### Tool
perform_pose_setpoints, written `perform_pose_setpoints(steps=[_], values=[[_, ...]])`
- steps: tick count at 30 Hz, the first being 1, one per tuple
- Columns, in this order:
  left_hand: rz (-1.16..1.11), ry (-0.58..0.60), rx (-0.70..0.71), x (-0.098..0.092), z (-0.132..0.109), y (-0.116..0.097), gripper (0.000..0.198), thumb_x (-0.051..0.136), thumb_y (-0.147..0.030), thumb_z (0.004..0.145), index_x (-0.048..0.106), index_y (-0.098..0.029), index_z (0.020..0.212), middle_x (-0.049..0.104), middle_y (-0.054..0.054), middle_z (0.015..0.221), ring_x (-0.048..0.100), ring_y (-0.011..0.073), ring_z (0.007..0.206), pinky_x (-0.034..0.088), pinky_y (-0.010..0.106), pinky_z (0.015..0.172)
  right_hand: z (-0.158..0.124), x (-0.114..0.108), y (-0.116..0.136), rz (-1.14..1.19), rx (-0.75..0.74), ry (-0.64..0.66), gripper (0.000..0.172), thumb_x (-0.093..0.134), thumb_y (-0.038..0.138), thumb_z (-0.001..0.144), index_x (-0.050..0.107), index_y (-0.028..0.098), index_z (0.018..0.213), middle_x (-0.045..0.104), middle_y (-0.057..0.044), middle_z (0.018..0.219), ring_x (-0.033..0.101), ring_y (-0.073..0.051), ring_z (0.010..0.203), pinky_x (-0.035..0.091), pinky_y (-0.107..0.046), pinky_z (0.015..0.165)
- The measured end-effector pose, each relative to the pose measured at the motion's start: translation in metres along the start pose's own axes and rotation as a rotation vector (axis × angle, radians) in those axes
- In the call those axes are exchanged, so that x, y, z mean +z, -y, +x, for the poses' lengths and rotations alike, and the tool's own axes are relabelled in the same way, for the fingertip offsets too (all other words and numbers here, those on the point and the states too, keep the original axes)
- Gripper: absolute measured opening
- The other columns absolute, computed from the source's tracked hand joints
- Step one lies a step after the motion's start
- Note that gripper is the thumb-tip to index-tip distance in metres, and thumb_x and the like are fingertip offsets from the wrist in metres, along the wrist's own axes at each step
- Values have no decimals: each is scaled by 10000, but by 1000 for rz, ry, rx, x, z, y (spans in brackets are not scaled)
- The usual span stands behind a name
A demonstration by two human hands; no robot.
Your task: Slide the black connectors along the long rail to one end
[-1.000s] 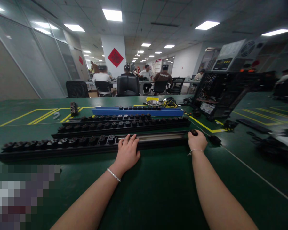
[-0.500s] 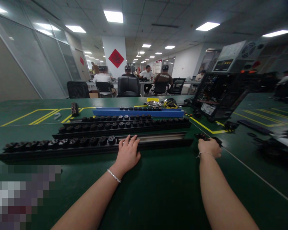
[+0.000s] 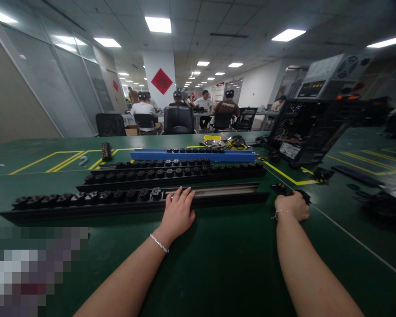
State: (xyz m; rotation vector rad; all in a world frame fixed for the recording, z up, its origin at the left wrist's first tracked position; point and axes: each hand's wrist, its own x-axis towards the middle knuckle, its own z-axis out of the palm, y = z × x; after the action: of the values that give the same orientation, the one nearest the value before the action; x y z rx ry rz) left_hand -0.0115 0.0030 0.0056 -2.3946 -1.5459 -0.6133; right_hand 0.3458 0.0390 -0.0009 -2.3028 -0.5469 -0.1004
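My left hand (image 3: 179, 212) rests on the nearest long black channel (image 3: 232, 201), its fingers stretched out over the near edge. Left of those fingers, a row of dark round pieces with notched tops fills the channel; the last one, a round piece (image 3: 156, 193), has a lighter top. To the right of the hand, a pale strip (image 3: 229, 189) shows inside the channel. Beyond the channel's right end, my right hand (image 3: 293, 206) is closed over dark parts on the table. Black pieces (image 3: 280, 189) stick out beside its fingers, but what it grips is mostly hidden.
Behind lie another loaded black channel (image 3: 132, 179) and a blue channel (image 3: 191, 155). A metal dish (image 3: 214, 144) is at the back. An opened computer case (image 3: 303, 132) stands back right, black parts (image 3: 376, 204) lie at right. People sit at far desks.
The view has shifted slightly, moving the whole scene a little to the right. Both hands keep nearly the same places on the channel and the dark parts.
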Motion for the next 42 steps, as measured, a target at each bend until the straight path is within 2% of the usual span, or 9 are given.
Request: perform_pose_setpoints(steps=[3, 5, 9, 13, 16, 20, 25, 36, 42], values=[[-9, -12, 5, 1, 0, 1, 521, 480, -313, 829, 435, -218, 1339, 448, 52, 1421, 321, 267, 1345, 257, 473, 1080, -8, -3, 10, 103, -122, -159, 449, 515, 262, 720, 568, 121, 1143, 561, -212, 1191, 482, -348, 1126, 354, -494, 933], [-22, -27, 8, 1, 0, 2, 495, 466, -334, 849, 448, -210, 1327, 471, 58, 1402, 343, 255, 1334, 275, 455, 1075, -18, -3, 20, 189, -325, -207, 343, 461, 265, 772, 583, 110, 1053, 588, -197, 1123, 495, -304, 1095, 351, -443, 944], [-37, -101, -3, 0, 2, 6, 414, 429, -355, 884, 517, -199, 1257, 513, 74, 1361, 374, 240, 1315, 316, 417, 1049, -46, 5, 39, 303, -812, -28, 263, 415, 334, 847, 615, 166, 819, 656, -121, 960, 546, -232, 966, 374, -363, 921], [41, -263, -138, -6, 5, 18, 366, 405, -326, 895, 575, -176, 1183, 538, 92, 1326, 380, 260, 1297, 290, 438, 1048, -68, 16, 48, 263, -1061, 175, 370, 335, 325, 905, 677, 183, 910, 686, -81, 1027, 575, -199, 1007, 384, -350, 918], [141, -310, -282, -12, 6, 26, 380, 421, -329, 879, 586, -153, 1173, 532, 131, 1314, 420, 309, 1235, 313, 483, 1001, -73, 17, 48, 128, -1064, 239, 401, 310, 305, 918, 694, 203, 967, 686, -53, 1077, 585, -197, 1041, 373, -371, 926], [239, -233, -345, -16, 5, 28, 420, 419, -353, 871, 585, -110, 1171, 517, 178, 1309, 438, 348, 1195, 330, 502, 970, -73, 14, 50, 65, -1028, 246, 392, 323, 291, 915, 704, 222, 978, 679, -25, 1111, 584, -185, 1064, 357, -367, 946], [251, -174, -324, -14, 5, 21, 440, 393, -370, 883, 579, -107, 1183, 528, 162, 1310, 414, 363, 1229, 348, 478, 969, -74, 11, 52, 46, -1019, 247, 396, 327, 285, 912, 711, 215, 978, 682, -22, 1106, 589, -186, 1059, 359, -361, 942], [187, -187, -274, -11, 6, 22, 402, 400, -335, 880, 606, -85, 1120, 583, 176, 1243, 453, 337, 1208, 380, 470, 963, -74, 11, 52, 38, -1032, 233, 405, 321, 280, 909, 715, 209, 964, 690, -30, 1082, 595, -183, 1043, 379, -344, 908], [137, -187, -210, -7, 7, 23, 366, 370, -284, 890, 612, -89, 1083, 538, 180, 1303, 440, 294, 1246, 367, 437, 1013, -74, 11, 51, 44, -1030, 220, 388, 336, 271, 900, 714, 218, 970, 689, -32, 1082, 596, -182, 1035, 386, -344, 912]])
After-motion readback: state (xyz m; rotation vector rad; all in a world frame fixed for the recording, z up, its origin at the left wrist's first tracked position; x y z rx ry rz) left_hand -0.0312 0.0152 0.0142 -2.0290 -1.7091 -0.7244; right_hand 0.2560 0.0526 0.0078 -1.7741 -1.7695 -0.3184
